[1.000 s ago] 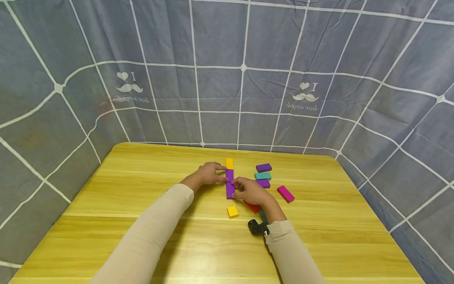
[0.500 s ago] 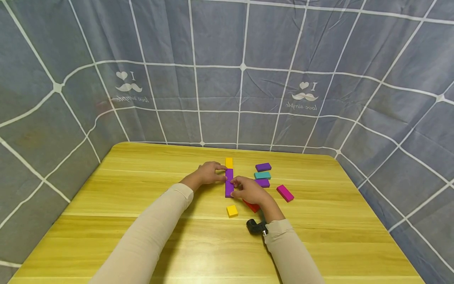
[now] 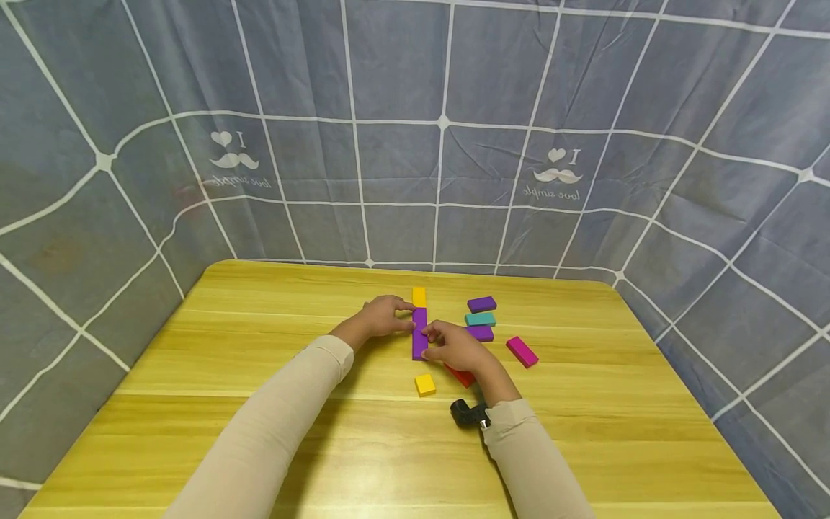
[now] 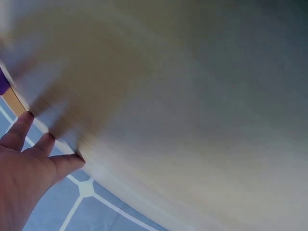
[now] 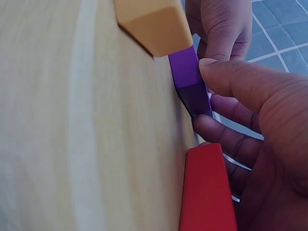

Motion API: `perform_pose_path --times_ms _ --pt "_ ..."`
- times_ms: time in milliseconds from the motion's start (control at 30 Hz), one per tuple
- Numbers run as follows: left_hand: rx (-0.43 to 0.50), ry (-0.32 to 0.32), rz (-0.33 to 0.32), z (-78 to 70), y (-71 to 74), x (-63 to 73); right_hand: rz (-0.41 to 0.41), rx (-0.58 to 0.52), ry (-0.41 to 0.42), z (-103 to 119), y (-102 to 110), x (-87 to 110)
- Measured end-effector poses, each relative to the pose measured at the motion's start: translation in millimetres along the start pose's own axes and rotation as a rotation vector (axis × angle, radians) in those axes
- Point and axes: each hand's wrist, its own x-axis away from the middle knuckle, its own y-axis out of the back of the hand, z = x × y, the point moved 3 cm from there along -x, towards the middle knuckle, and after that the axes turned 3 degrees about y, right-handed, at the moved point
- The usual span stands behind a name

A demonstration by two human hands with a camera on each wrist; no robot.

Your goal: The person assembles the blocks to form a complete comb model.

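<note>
Two purple blocks lie end to end on the table in the head view. My left hand (image 3: 385, 316) holds the far purple block (image 3: 419, 318) from the left, with index finger and thumb at its side. From the right, my right hand (image 3: 457, 347) grips the near purple block (image 3: 418, 349) with thumb and fingers. In the right wrist view, the thumb and a fingertip touch this purple block (image 5: 185, 67). A yellow block (image 3: 418, 296) adjoins the far end of the row. The left wrist view shows the left fingertips down at the table, with most of the blocks out of frame.
A smaller yellow block (image 3: 424, 385) lies nearest me, and a red block (image 3: 462, 377) sits partly under the right hand. To the right are a dark purple block (image 3: 482, 304), a teal block (image 3: 480, 319), another purple block (image 3: 481, 334) and a magenta block (image 3: 521, 352).
Both hands stay almost still on the purple blocks. The whole view shifts very slightly; the other blocks keep their places.
</note>
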Motion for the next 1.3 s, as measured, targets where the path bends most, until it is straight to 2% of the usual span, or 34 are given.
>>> perform_pose_path --times_ms 400,633,1300 --pt "0.108 -0.057 0.029 -0.7 -2.1 9.4 -0.005 -0.025 0.005 1 -2 -0.5" --pt "0.084 -0.092 0.038 -1.6 -5.1 14.0 -0.010 -0.014 -0.006 -1 -2 -0.4" --pt "0.045 -0.102 0.031 -4.6 -2.3 18.4 0.007 -0.020 0.013 -3 -3 -1.2"
